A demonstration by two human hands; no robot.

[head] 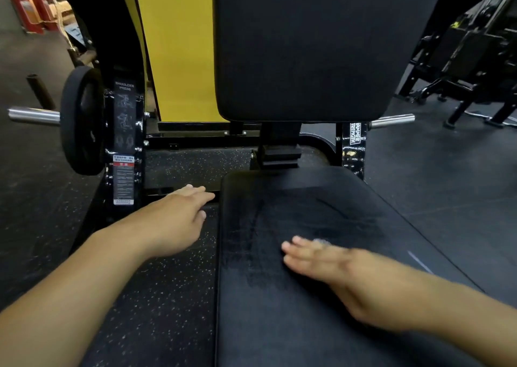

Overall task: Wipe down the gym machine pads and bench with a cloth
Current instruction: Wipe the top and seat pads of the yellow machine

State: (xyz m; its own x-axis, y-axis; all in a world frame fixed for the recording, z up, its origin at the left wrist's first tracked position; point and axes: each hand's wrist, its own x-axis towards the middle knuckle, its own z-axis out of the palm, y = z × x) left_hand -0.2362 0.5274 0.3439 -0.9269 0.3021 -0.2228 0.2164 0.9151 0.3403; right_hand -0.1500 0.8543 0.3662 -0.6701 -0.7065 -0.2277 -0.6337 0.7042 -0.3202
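The black seat pad (321,324) of a shoulder press machine fills the lower middle, with damp streaks across its surface. Behind it stands the upright black back pad (307,44). My right hand (330,266) lies flat on the seat, fingers straight and pointing left, blurred by motion. A small pale patch (321,241) peeks out by its knuckles; I cannot tell whether it is the cloth. My left hand (179,218) hovers just left of the seat's rear corner, fingers extended and holding nothing.
A black weight plate (81,120) sits on a chrome peg (33,115) at the left of the machine frame (124,142). A second chrome peg (391,120) sticks out on the right. Speckled rubber floor (156,296) lies left of the seat; another black machine (475,58) stands far right.
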